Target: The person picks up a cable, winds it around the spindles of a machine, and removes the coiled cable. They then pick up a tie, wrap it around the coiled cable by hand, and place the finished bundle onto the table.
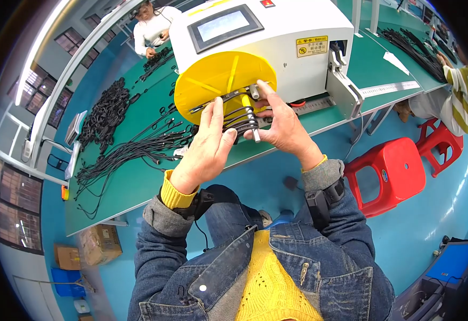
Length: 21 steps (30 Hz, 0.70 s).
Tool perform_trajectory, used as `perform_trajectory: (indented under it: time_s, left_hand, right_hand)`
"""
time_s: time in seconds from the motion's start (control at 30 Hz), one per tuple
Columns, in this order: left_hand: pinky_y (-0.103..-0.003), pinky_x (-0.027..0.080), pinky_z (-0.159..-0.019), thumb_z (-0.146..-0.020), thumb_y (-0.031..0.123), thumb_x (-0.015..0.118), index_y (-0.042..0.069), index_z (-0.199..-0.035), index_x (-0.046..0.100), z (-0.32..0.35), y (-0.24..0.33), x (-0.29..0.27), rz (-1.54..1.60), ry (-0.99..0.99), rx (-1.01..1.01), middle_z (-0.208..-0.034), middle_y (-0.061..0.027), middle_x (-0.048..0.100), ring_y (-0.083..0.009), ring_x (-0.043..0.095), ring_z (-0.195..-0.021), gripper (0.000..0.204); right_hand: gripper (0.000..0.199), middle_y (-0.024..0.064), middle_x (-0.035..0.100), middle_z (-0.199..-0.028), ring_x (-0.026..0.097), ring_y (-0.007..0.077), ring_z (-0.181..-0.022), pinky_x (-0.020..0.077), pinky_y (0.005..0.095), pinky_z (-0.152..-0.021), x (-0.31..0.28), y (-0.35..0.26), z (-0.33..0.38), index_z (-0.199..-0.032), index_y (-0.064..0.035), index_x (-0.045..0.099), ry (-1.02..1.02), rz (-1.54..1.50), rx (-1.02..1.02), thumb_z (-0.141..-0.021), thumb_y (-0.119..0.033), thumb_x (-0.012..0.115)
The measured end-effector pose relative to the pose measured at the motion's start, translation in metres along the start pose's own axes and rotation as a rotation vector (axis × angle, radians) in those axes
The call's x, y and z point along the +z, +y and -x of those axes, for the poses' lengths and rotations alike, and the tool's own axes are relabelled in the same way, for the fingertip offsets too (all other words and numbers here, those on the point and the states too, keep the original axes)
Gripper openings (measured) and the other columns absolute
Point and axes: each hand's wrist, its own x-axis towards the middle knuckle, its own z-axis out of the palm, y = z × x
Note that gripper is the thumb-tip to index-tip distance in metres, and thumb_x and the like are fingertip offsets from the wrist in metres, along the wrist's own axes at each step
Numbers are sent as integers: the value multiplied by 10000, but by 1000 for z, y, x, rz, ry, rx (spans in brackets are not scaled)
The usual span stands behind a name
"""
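A coil of black cable (238,121) sits around light metal pegs on the front of a yellow disc (195,88). The disc is part of a white winding machine (309,21). My left hand (206,147) grips the coil's left side, its fingers fairly straight and its thumb low against the loops. On the other side, my right hand (287,127) closes around the coil, with its thumb near the lower end of a peg (256,136) and its index finger up by a short upper peg (254,91). The inner fingertips are partly hidden.
Black cables (132,155) spread over the green table (105,198) at left, with a dark pile (108,115) behind. A metal bracket (344,88) stands right of the machine. Red stools (392,171) are at right. Other people work at the far left (156,27) and far right (459,101).
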Motion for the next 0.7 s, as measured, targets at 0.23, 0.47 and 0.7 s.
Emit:
perform_trajectory:
  time_s: [0.23, 0.47, 0.7]
  left_hand:
    - [-405, 441, -763, -874, 125, 479, -50, -1185, 403, -7, 2, 5, 45, -17, -43, -971, -230, 507, -390, 525, -883, 365]
    - [-429, 450, -590, -858, 101, 499, -14, -1084, 452, -4, 10, 12, -17, 159, 133, -849, -190, 518, -379, 549, -699, 258]
    - [-453, 445, -558, -843, 123, 526, -14, -961, 448, 0, 15, 13, -88, 76, 36, -820, -190, 534, -390, 553, -648, 197]
  right_hand:
    - [554, 136, 610, -959, 622, 243, -828, 507, 338, -701, 21, -11, 24, -1175, -2, 450, 68, -83, 122, -709, -122, 723]
    - [358, 197, 596, -819, 607, 352, -724, 492, 363, -625, 42, -20, 24, -1090, 6, 459, 324, 160, -99, -768, -38, 608]
    - [287, 201, 592, -759, 598, 376, -682, 481, 396, -575, 37, -31, 32, -1027, 9, 458, 241, 145, 49, -768, -20, 579]
